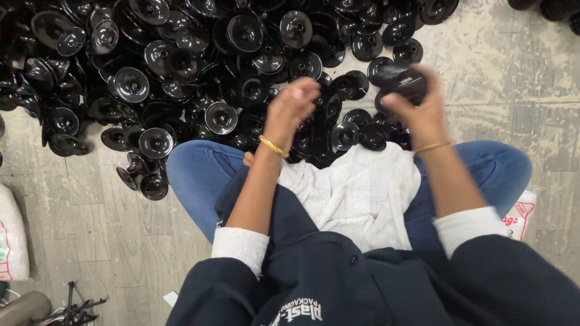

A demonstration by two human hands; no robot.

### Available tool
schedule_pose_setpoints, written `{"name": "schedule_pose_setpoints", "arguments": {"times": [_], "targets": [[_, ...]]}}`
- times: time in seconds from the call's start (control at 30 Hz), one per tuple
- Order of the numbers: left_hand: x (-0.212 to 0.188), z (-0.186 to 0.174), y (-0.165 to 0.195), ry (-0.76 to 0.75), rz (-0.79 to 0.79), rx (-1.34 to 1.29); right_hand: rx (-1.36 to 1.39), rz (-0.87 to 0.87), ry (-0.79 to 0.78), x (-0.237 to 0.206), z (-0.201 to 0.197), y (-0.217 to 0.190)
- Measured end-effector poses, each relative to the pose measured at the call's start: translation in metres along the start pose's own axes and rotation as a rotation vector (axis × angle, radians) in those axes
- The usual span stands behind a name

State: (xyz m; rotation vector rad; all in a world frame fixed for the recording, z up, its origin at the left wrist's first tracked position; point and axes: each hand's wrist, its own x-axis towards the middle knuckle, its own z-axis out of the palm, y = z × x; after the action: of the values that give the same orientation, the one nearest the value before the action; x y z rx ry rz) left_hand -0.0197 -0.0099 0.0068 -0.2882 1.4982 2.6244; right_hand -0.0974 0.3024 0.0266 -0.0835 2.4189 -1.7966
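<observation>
Floor [519,78] of pale, worn boards carries a big heap of black plastic parts [199,72], glossy round discs with short stems, spread across the top of the view and reaching down to the person's knees. The person sits cross-legged in blue jeans [199,175], a white cloth [356,193] lying in the lap and a dark jacket [338,284] with white cuffs nearer the camera.

The right hand [420,111] is raised above the near edge of the heap, fingers curled around 1 black round part [400,78], which sits at the fingertips. The hand is blurred, so the exact grip on it is hard to read. A thin gold bangle [434,147] circles that wrist.

The left hand [293,102] is lifted over the heap just left of the middle, its fingers drawn together into a loose fist. It too is blurred, and I cannot tell whether anything lies inside it. A second gold bangle [273,147] sits on the left wrist.

The 2 hands are near each other but apart, with loose black parts on the floor between and below them. A white bag [12,235] lies at the left edge, and another white bag with red print [521,217] shows beside the right knee.
</observation>
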Motion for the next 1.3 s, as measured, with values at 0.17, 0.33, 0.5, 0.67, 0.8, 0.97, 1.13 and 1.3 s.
{"name": "schedule_pose_setpoints", "arguments": {"times": [0.17, 0.33, 0.5, 0.67, 0.8, 0.97, 1.13, 1.3], "targets": [[0.013, -0.022, -0.013, 0.423, 0.151, 0.067, 0.13, 0.569, 0.08, 0.067, -0.132, 0.066], [0.001, -0.003, -0.015, 0.244, 0.17, 0.667, 0.457, 0.484, 0.634, 0.118, -0.207, 0.089], [-0.025, 0.018, 0.002, 0.056, 0.187, 1.304, 0.115, 0.391, 0.692, 0.109, -0.191, 0.099], [-0.04, 0.039, 0.002, 0.016, -0.21, 1.676, -0.729, 0.791, -0.326, 0.061, -0.081, 0.091], [-0.026, 0.038, -0.004, -0.063, -0.304, 1.708, -0.948, 0.093, -0.354, 0.036, -0.011, 0.065], [-0.018, 0.014, -0.008, -0.154, -0.186, 1.692, -0.537, -0.167, -0.289, 0.024, 0.008, 0.034], [-0.008, 0.014, -0.002, 0.048, 0.029, 1.034, 0.121, 0.063, -0.207, 0.013, 0.008, 0.018], [-0.001, 0.024, 0.017, 0.048, -0.145, 0.029, 0.348, 0.046, -0.083, 0.005, 0.032, 0.003]]}}
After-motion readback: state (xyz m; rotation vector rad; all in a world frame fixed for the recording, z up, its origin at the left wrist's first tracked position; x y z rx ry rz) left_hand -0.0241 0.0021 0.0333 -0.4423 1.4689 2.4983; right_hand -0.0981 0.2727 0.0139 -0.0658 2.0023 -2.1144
